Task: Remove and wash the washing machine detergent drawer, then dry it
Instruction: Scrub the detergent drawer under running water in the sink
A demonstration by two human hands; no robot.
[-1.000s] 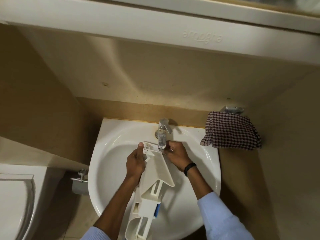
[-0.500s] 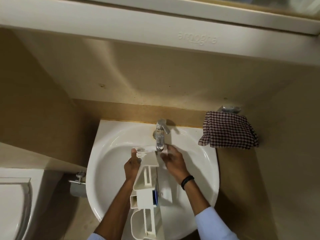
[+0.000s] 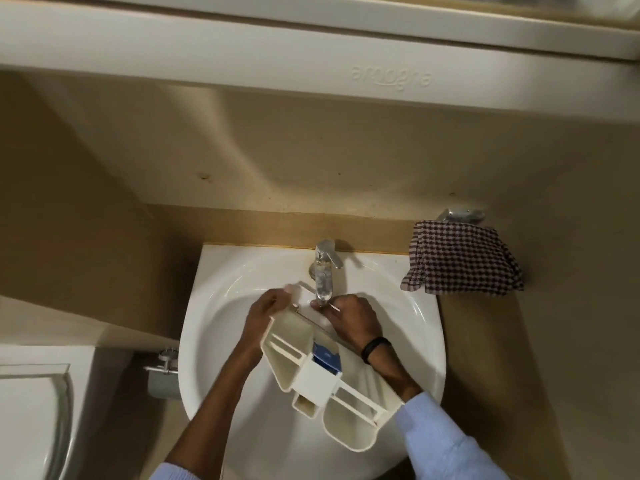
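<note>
The cream detergent drawer (image 3: 322, 379) with a blue insert (image 3: 326, 360) hangs over the white sink (image 3: 426, 327), compartments facing up, its front panel end under the chrome tap (image 3: 323, 271). My left hand (image 3: 266, 315) grips the drawer's front end from the left. My right hand (image 3: 349, 318) holds the same end from the right, fingertips just below the spout. Whether water runs is unclear.
A checked cloth (image 3: 460, 263) hangs on a wall hook (image 3: 462, 214) right of the sink. A toilet (image 3: 33, 420) stands at lower left, with a toilet paper holder (image 3: 162, 375) beside the basin. A white shelf (image 3: 311, 60) juts out overhead.
The drawer has been turned over under the tap: its flat underside faced me a second ago, now the open compartments face up and its rear end has swung right.
</note>
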